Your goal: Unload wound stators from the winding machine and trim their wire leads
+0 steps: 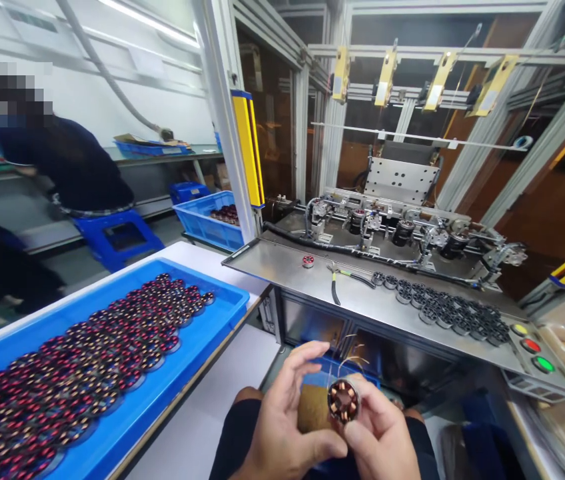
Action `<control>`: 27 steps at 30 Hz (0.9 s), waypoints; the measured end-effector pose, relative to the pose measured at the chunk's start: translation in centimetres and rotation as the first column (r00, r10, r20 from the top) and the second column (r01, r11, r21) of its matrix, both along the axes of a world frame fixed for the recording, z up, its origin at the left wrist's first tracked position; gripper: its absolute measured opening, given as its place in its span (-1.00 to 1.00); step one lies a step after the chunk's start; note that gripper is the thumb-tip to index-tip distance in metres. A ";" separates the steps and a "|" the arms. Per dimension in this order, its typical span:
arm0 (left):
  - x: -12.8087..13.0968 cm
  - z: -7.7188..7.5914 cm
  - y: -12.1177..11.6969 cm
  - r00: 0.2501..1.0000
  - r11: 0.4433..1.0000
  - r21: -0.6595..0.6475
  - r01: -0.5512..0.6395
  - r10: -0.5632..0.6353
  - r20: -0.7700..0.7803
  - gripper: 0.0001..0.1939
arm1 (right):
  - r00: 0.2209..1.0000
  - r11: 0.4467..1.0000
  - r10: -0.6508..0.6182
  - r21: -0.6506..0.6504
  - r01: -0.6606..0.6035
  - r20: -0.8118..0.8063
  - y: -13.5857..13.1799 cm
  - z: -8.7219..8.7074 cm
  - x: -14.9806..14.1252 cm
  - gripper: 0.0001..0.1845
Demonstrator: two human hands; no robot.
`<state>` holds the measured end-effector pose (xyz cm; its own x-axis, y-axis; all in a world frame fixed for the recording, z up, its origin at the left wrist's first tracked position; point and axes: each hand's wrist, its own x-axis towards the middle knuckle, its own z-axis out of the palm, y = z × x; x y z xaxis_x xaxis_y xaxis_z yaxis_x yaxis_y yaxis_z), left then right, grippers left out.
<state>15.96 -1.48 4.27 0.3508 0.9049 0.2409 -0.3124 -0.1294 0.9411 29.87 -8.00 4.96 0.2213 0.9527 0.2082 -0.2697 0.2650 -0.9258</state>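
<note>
A wound motor stator (344, 401), round with copper coils and a dark core, is held between the thumb and fingers of my right hand (382, 427). Several thin loose wires (355, 359) stick up from its top. Just left of it, my left hand (290, 413) curves with thumb and fingers apart. The left thumb comes close to the stator's lower edge; whether it touches cannot be made out. Both hands are above my lap, in front of the metal bench (282, 267).
At left, a blue tray (222, 303) holds many wound stators. On the bench are cutting pliers (337, 280), one red-wound stator (308, 262) and rows of black cores (442, 307). Behind stands a winding machine (402, 230); a button box (532, 353) is at right. A person (67, 160) sits far left.
</note>
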 end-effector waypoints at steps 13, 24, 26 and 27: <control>-1.2 2.3 -0.7 0.980 0.980 0.198 0.034 0.006 -0.199 -0.58 | 0.677 0.837 -0.425 0.545 0.042 0.600 -1.1 0.5 1.8 -0.56; -0.8 2.1 -1.6 0.975 0.973 -0.050 0.224 -0.223 0.016 -0.59 | 0.749 0.898 -0.312 0.439 0.032 0.584 -1.5 4.2 2.0 -0.89; -0.5 2.1 -1.8 0.963 0.959 -0.093 0.266 -0.260 0.076 -0.62 | 0.750 0.903 -0.331 0.423 0.075 0.573 -1.6 3.9 1.7 -0.89; -0.4 2.1 -1.8 0.963 0.962 -0.078 0.262 -0.256 0.079 -0.62 | 0.750 0.906 -0.332 0.413 0.087 0.571 -1.6 3.7 1.7 -0.89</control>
<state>15.52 -3.30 6.37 0.5615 0.8039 0.1964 -0.3876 0.0458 0.9207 31.54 -9.63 8.70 0.1124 0.7357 0.6679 0.4272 0.5711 -0.7009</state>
